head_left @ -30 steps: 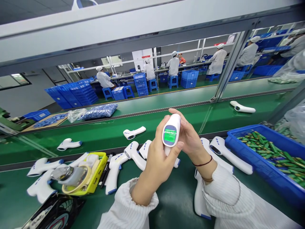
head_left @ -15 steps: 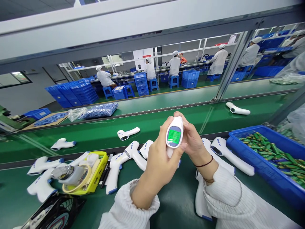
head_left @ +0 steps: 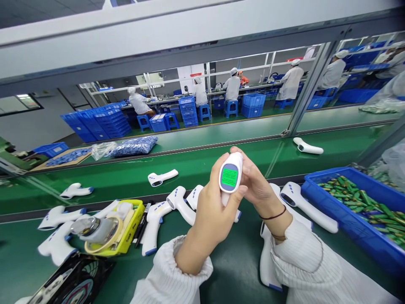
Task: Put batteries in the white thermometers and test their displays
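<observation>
the left hand (head_left: 210, 211) and right hand (head_left: 255, 181) close around a white infrared thermometer (head_left: 234, 160) held between them, long axis near upright, green-lit screen (head_left: 229, 177) facing back toward the arms.

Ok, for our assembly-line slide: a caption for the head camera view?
The left hand and right hand hold a white infrared thermometer with a lit green display over a green conveyor belt.

The person is wearing a white, finely striped smock, with the left sleeve (head_left: 177, 274) and right sleeve (head_left: 300, 261) bunching into soft, puffy cuffs. Just behind the right hand (head_left: 256, 181), a thin dark cord bracelet (head_left: 274, 214) is circling the wrist.
</observation>
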The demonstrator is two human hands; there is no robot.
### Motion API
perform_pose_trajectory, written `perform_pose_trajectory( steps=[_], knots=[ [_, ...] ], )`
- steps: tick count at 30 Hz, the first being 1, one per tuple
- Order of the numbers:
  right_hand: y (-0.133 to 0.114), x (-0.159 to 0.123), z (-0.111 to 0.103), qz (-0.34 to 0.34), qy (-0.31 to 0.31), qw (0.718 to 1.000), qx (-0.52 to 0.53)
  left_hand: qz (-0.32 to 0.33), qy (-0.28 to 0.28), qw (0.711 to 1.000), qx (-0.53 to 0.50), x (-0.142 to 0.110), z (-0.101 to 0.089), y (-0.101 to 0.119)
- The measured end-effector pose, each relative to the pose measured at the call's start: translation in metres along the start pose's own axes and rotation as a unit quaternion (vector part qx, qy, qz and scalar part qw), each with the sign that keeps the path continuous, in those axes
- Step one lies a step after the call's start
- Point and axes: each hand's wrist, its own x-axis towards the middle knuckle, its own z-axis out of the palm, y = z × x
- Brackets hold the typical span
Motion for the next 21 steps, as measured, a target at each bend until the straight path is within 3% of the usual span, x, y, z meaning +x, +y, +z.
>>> perform_pose_trajectory(
  steps=[3,8,12,16,19,21],
  knots=[
    [0.001,0.0,0.0,-0.012,-0.018,1.0,0.015,0.005,0.001,1.0,-0.002,0.0,0.0,0.0],
    [0.003,0.002,-0.001,-0.011,0.017,1.0,0.011,-0.018,0.01,1.0,-0.008,-0.001,0.002,0.0],
    [0.002,0.006,0.002,-0.029,0.033,0.999,0.015,0.039,0.083,0.996,0.008,-0.001,0.005,-0.002],
    [0.002,0.003,0.012,-0.086,0.036,0.993,-0.071,0.091,0.14,0.985,0.031,0.005,0.003,-0.008],
    [0.005,-0.003,0.023,-0.16,0.001,0.97,-0.18,0.02,0.154,0.981,-0.116,0.017,-0.008,-0.012],
    [0.008,-0.006,0.031,-0.215,-0.06,0.937,-0.268,-0.064,0.184,0.941,-0.276,0.027,-0.019,-0.014]
  ],
)
